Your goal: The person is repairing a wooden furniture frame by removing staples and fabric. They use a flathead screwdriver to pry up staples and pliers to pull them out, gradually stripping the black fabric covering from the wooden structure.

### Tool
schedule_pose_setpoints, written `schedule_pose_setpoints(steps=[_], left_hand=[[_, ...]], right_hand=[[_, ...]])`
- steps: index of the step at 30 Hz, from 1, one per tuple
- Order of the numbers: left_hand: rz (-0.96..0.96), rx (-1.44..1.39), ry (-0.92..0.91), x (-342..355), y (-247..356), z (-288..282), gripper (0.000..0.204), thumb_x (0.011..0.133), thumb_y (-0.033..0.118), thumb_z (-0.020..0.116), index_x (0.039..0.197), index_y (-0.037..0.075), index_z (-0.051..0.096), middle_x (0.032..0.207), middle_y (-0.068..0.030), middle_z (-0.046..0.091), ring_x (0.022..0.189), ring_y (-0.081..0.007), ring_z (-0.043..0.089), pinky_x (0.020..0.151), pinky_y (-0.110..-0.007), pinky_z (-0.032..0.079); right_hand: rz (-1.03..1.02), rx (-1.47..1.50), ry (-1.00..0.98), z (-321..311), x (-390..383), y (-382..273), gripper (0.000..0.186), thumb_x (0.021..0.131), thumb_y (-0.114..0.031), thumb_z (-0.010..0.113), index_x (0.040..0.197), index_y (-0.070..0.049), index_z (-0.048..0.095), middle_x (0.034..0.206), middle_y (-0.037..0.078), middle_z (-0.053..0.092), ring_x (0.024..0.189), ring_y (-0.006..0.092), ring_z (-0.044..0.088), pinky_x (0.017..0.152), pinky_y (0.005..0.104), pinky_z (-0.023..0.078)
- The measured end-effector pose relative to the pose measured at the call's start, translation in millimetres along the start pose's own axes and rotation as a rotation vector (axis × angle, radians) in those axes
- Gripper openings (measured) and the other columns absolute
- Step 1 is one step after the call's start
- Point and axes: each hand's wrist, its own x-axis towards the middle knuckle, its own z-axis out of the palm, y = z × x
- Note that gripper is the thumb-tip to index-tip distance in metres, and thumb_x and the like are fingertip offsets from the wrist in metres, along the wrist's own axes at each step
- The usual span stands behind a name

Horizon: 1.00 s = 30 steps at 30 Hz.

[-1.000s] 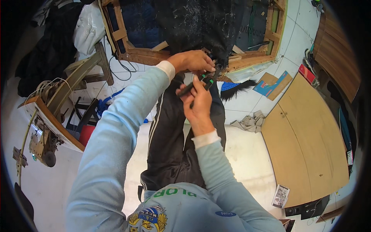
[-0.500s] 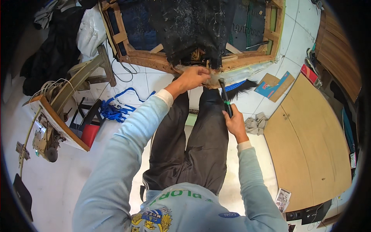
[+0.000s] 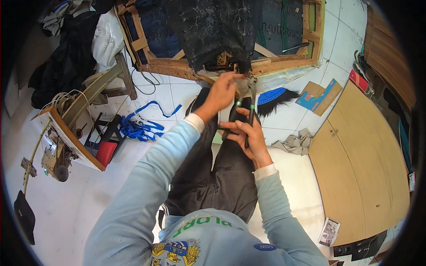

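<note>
In my right hand (image 3: 249, 136) is a pair of pliers (image 3: 253, 95) with dark handles and green bands. The handles are spread, with fingers around them, and the metal head touches or nearly touches the lower edge of the wooden furniture frame (image 3: 166, 69). My left hand (image 3: 220, 95) is beside the pliers' head, fingers bent against a pale fabric flap (image 3: 242, 88) that hangs from that edge. Its fingertips partly cover the flap. Worn black cloth (image 3: 217, 31) covers the frame's middle, and wavy springs (image 3: 277, 29) show at its right side.
A blue brush head (image 3: 271, 95) with black bristles lies right of the pliers, by torn cardboard (image 3: 318, 96). Blue straps (image 3: 141, 126) and a sewing machine on a tilted wooden stand (image 3: 75, 139) are at left. A grey rag (image 3: 296, 142) and a tan wooden panel (image 3: 355, 164) are at right.
My right hand has moved left and up and turned the pliers, whose handles now show spread apart. The left hand has shifted slightly, its fingers nearer the pliers' head.
</note>
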Motion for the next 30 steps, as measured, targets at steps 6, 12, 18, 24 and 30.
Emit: schedule_pose_setpoints(steps=[6, 12, 18, 24, 30], left_hand=[[-0.449, -0.527, -0.272, 27, 26, -49, 0.047, 0.111, 0.029, 0.067, 0.144, -0.004, 0.066, 0.129, -0.0110, 0.074, 0.107, -0.0185, 0.073, 0.097, -0.036, 0.060], [-0.342, -0.258, -0.284, 41, 22, -66, 0.054, 0.107, 0.031, 0.073, 0.144, -0.009, 0.067, 0.126, -0.0137, 0.079, 0.110, -0.0180, 0.074, 0.099, -0.032, 0.058], [-0.346, -0.159, -0.379, 56, 30, -76, 0.050, 0.104, 0.031, 0.076, 0.140, -0.004, 0.073, 0.118, -0.0098, 0.082, 0.105, -0.0162, 0.073, 0.096, -0.032, 0.056], [-0.304, -0.035, -0.444, 71, 41, -90, 0.043, 0.103, 0.030, 0.077, 0.132, -0.002, 0.079, 0.112, -0.0088, 0.083, 0.095, -0.0154, 0.074, 0.089, -0.032, 0.059], [-0.362, -0.069, -0.545, 86, 54, -102, 0.041, 0.105, 0.028, 0.074, 0.133, -0.002, 0.078, 0.111, -0.0105, 0.081, 0.092, -0.0163, 0.073, 0.085, -0.032, 0.062]], right_hand=[[-0.009, 0.206, -0.050, 50, 34, 2, 0.057, 0.106, -0.008, 0.055, 0.159, -0.006, 0.035, 0.129, 0.033, 0.072, 0.129, 0.0495, 0.069, 0.110, 0.0703, 0.056], [-0.054, 0.340, -0.115, 70, 64, 14, 0.054, 0.103, -0.008, 0.054, 0.153, -0.024, 0.046, 0.148, 0.030, 0.065, 0.144, 0.0497, 0.057, 0.120, 0.0688, 0.047], [-0.144, 0.481, -0.103, 86, 70, 25, 0.047, 0.101, -0.005, 0.053, 0.144, -0.024, 0.049, 0.150, 0.031, 0.061, 0.143, 0.0479, 0.058, 0.119, 0.0718, 0.045], [-0.184, 0.549, -0.020, 105, 88, 32, 0.018, 0.114, -0.022, 0.059, 0.131, -0.023, 0.054, 0.115, 0.008, 0.068, 0.129, 0.0383, 0.065, 0.117, 0.0682, 0.049], [-0.272, 0.520, 0.035, 123, 103, 26, 0.022, 0.117, -0.036, 0.060, 0.126, -0.016, 0.058, 0.081, -0.003, 0.051, 0.095, 0.0240, 0.067, 0.099, 0.0551, 0.060]])
